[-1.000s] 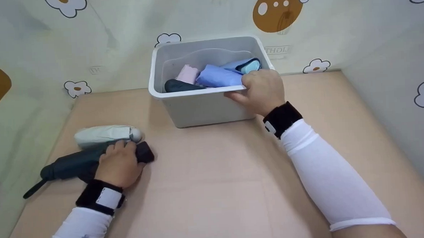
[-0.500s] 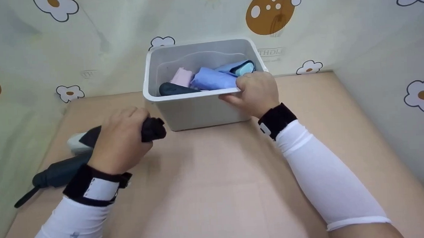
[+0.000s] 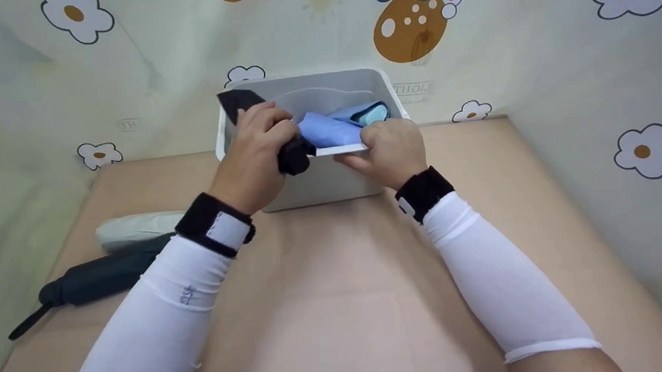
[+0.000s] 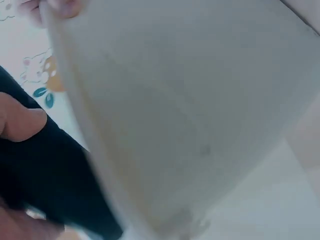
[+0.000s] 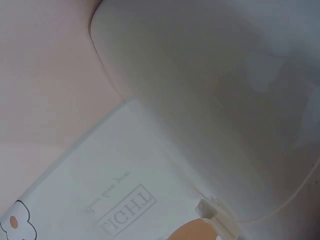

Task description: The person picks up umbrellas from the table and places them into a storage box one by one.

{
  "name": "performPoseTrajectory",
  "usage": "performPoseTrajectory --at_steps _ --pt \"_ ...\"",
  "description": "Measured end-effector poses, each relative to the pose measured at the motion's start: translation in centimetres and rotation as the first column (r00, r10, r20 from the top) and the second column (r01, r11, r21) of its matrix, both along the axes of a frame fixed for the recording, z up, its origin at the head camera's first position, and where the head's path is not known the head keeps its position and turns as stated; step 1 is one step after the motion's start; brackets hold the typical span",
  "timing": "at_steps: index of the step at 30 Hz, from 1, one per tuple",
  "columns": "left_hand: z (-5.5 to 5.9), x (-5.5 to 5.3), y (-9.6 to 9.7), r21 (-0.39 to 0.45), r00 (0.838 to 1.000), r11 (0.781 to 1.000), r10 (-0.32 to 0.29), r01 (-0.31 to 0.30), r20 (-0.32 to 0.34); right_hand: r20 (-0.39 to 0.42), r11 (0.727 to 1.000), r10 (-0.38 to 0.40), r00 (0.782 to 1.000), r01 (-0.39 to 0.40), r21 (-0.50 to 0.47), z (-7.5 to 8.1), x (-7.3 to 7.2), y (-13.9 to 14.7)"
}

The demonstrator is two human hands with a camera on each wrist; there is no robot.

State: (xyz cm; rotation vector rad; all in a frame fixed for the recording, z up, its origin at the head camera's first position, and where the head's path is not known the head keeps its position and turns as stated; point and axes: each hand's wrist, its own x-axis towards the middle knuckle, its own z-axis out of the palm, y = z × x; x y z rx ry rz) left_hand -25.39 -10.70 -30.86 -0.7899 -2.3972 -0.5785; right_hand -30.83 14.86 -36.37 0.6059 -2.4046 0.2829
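Observation:
My left hand (image 3: 254, 158) grips a folded black umbrella (image 3: 296, 155) over the left part of a light grey bin (image 3: 331, 180). The umbrella's loose flap overlaps the bin's left rim in the head view. In the left wrist view the dark umbrella (image 4: 55, 175) runs beside the bin wall (image 4: 175, 100), the thumb across it. At the bin's front right, my right hand (image 3: 396, 152) holds the rim, thumb outside. Inside lie a blue folded umbrella (image 3: 328, 131) and a blue bundle with a light-blue end (image 3: 372, 114). The left hand hides the bin's left contents.
On the table (image 3: 337, 320) at left lie a pale folded umbrella (image 3: 137, 229) and a dark green one (image 3: 100, 279) with a wrist strap, partly behind my left sleeve. A patterned curtain (image 3: 163, 59) rises close behind the bin.
My left hand has picked up the black umbrella from beside the other two and carried it right and up to the bin. The right hand keeps its grip on the rim.

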Motion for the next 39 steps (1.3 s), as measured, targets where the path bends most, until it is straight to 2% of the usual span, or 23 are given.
performPoseTrajectory --at_steps 5,10,14,20,23,29,39 --pt "-0.4 -2.1 1.2 0.023 0.995 0.999 -0.047 0.045 0.092 -0.016 1.0 -0.002 1.0 0.002 0.005 -0.1 0.0 -0.1" --pt "-0.4 -3.6 2.0 0.031 0.98 0.999 0.008 -0.015 0.201 -0.009 1.0 -0.007 1.0 0.007 0.003 -0.1 0.0 -0.1" --pt "-0.3 -4.2 2.2 0.017 0.961 0.998 0.057 -0.064 0.269 -0.008 1.0 -0.006 1.0 0.006 0.0 -0.1 0.0 -0.2" --pt "0.0 -5.1 2.6 -0.042 0.942 0.997 0.079 -0.068 0.326 -0.017 1.0 -0.009 1.0 0.009 0.011 -0.1 -0.1 0.0" --pt "0.3 -5.5 2.8 -0.069 0.919 0.995 0.094 -0.073 0.382 -0.027 1.0 -0.004 1.0 0.005 0.02 -0.1 -0.1 0.1" --pt "0.6 -6.1 2.7 -0.069 0.851 0.992 0.125 -0.104 0.51 -0.034 1.0 0.006 0.999 -0.006 0.017 -0.1 0.0 0.1" --pt "0.8 -6.8 2.5 -0.086 0.792 0.991 0.135 -0.104 0.596 -0.01 1.0 -0.007 1.0 0.007 0.017 -0.1 0.0 0.0"
